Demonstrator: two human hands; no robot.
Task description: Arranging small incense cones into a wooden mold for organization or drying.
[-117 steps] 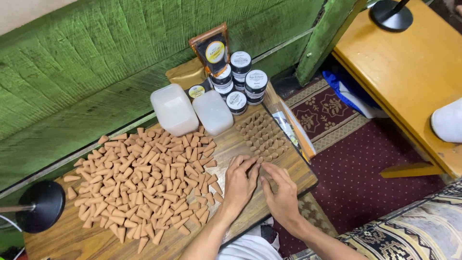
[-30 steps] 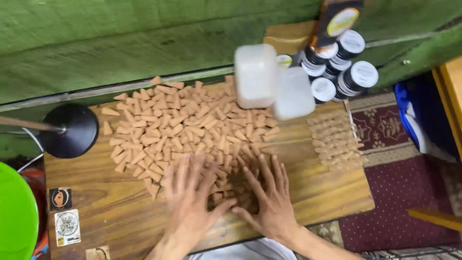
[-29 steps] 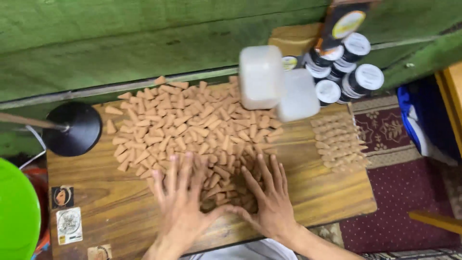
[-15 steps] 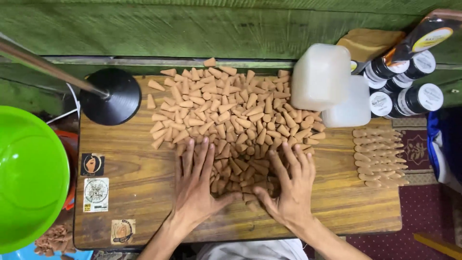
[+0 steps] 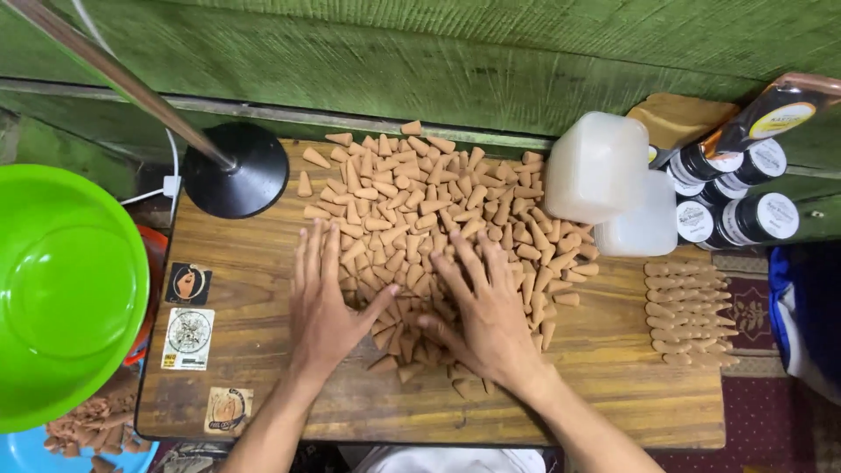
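Observation:
Several small tan cones (image 5: 438,206) lie loose in a wide heap across a wooden table (image 5: 596,385). My left hand (image 5: 322,302) lies flat, fingers spread, on the heap's left front edge. My right hand (image 5: 486,307) lies flat with fingers apart on the cones at the heap's front middle. Neither hand grips anything. More cones lie in neat rows (image 5: 688,311) at the table's right end, apart from both hands.
A black lamp base (image 5: 235,182) with a metal pole stands at the back left. Two white plastic jugs (image 5: 613,184) and dark jars with white lids (image 5: 740,206) stand at the back right. A green bowl (image 5: 61,289) sits left of the table. A green wall runs behind.
The view has shifted left, from the table's right end to its middle. Both hands moved from the neat rows to the loose heap and now rest spread on it.

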